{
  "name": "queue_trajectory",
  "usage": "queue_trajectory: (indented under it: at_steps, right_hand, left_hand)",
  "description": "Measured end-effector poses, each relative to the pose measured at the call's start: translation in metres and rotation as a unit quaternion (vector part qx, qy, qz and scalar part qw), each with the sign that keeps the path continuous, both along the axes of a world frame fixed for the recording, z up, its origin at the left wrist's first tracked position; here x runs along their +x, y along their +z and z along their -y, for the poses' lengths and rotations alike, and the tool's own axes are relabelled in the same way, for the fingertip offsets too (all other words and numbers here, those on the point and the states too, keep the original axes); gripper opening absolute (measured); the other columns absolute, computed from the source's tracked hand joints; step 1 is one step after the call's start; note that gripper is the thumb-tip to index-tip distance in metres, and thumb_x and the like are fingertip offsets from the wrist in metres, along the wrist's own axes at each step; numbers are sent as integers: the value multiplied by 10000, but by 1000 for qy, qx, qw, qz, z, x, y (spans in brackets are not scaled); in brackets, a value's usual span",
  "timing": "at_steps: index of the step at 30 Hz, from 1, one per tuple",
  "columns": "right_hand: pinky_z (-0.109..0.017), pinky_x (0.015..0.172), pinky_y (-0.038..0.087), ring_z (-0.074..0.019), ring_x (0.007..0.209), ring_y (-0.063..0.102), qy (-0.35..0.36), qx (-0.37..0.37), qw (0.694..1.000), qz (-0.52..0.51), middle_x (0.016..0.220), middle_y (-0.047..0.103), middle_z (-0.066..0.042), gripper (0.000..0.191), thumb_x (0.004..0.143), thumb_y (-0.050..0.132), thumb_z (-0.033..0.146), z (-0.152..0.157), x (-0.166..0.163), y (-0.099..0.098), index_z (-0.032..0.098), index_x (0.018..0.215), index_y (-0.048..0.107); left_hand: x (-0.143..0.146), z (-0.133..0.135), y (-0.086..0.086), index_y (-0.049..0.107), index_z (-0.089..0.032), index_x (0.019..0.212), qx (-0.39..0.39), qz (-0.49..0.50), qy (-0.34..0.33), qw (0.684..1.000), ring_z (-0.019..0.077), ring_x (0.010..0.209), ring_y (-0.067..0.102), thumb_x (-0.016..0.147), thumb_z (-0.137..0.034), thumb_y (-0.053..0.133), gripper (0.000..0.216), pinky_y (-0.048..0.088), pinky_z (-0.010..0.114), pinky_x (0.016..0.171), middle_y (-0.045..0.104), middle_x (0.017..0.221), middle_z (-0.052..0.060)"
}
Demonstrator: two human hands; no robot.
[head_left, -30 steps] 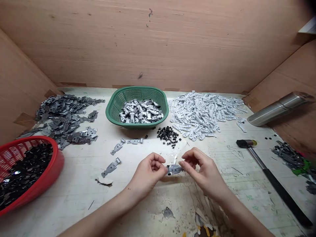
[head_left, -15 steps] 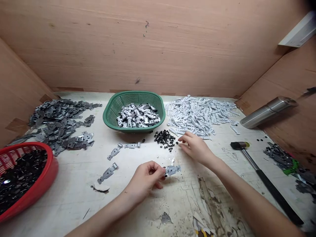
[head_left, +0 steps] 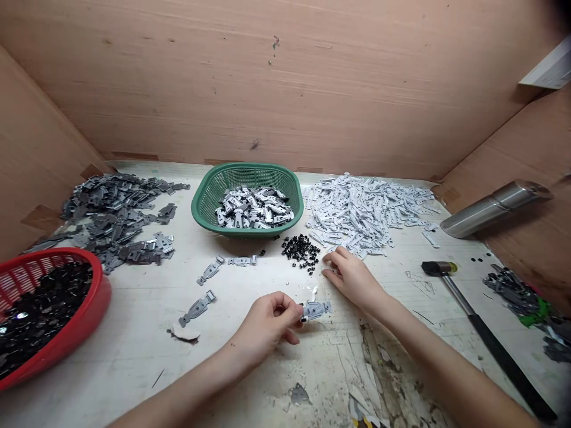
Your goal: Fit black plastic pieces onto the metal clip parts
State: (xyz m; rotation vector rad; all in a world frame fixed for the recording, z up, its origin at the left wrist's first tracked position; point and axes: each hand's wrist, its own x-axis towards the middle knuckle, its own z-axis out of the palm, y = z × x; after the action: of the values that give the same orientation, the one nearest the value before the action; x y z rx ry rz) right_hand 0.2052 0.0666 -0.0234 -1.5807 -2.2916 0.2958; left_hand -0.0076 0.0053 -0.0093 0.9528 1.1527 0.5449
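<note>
My left hand (head_left: 267, 324) pinches the left end of a small grey metal clip (head_left: 316, 309), which rests on the worn white tabletop (head_left: 134, 345). My right hand (head_left: 352, 276) lies further back, fingertips at the edge of a little heap of black plastic bits (head_left: 301, 248), near the big pile of white flat parts (head_left: 363, 208). Whether its fingers hold a bit is hidden. A green basket (head_left: 247, 199) holds assembled grey-and-black pieces.
A red basket (head_left: 44, 309) of black parts stands at left, a dark grey metal pile (head_left: 116, 211) behind it. Loose grey clips (head_left: 209, 270) lie mid-table. A hammer (head_left: 482, 333) and a steel flask (head_left: 495, 208) are at right. Wooden walls enclose three sides.
My right hand let go of the grey clip and reached back to the black bits, then drew slightly toward me. My left hand kept the clip, lowering it to the table.
</note>
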Motion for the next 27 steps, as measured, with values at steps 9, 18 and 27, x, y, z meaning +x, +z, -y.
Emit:
queue_trajectory:
  at_steps: [9,18,27]
  right_hand:
    - [-285,569,423,-188,684,518,4,31,999,25,814,529,-69,144,816,413,104,18,0,-13,185,808,531]
    - [-296,606,454,-191,713,555,14,48,998,24,820,559,-69,210,823,403,98,37,18,-3,173,958,545]
    - [-294,595,468,-185,723,578,70,-3,998,8,909,552,-78,253,844,428,146,41,24,3,194,1075,520]
  left_hand:
    - [2,0,5,488,-162,702,-12,-3,14,1000,89,486,573,708,-457,604,317,408,211,526,603,701,-4]
    - [3,1,6,486,-161,716,-17,-9,4,1000,93,507,586,725,-441,583,296,367,205,522,608,719,0]
    - [4,2,5,476,-166,707,-22,-4,6,1000,98,469,577,706,-423,594,283,378,219,513,608,684,-7]
